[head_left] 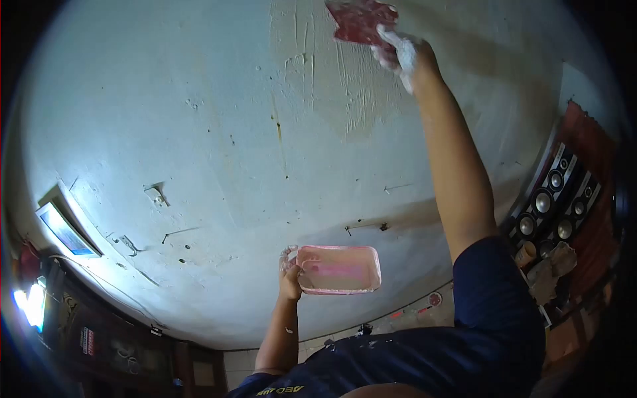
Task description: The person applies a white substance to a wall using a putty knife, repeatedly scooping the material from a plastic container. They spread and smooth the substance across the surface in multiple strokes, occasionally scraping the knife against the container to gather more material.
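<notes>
My right hand (406,58), coated with white paste, is raised high and closed around a dark red flat spreader (361,21) at the wall. Around and below the spreader, the pale wall (219,139) has a damp-looking patch (352,99) with ridges and drips of wet paste. Lower down, my left hand (290,278) grips the left edge of a pink rectangular plastic tub (340,290), its open top facing me. Whitish paste lies inside the tub and smears its rim. White paste also marks the left fingers.
Nails and a small wall fitting (157,196) stick out of the wall. At the left are a framed picture (68,231), a bright lamp (31,306) and dark wooden furniture (119,351). Tall speakers (544,201) stand by a red curtain (592,146) at the right.
</notes>
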A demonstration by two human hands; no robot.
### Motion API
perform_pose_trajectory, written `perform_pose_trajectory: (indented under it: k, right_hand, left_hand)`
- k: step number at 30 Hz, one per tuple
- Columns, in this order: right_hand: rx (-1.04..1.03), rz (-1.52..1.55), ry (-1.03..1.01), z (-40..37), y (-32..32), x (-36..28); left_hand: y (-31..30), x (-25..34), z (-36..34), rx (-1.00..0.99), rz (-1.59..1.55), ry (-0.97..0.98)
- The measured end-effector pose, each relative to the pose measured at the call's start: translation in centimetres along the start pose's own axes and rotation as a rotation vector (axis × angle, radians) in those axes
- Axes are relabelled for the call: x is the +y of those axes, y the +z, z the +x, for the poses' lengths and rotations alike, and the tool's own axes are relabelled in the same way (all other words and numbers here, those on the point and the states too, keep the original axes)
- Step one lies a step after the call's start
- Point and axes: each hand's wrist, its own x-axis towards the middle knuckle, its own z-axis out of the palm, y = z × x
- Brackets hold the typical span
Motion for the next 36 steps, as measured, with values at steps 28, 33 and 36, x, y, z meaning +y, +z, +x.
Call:
perform_pose_trajectory:
  k: [28, 33, 36]
  right_hand:
    - [0.254, -0.224, 0.403, -11.5, -8.2, 18.3]
    - [0.253, -0.089, 0.568, -23.6, -9.3, 24.3]
    - [0.207, -0.01, 0.443, -19.9, -9.2, 19.7]
  left_hand:
    - [-1.1, -2.1, -0.7, -0.009, -0.313, -0.166]
    - [-0.7, -2.1, -0.9, 0.034, -0.341, -0.173]
    - [-1.0, -2.4, -0.6, 0.024, -0.254, -0.158]
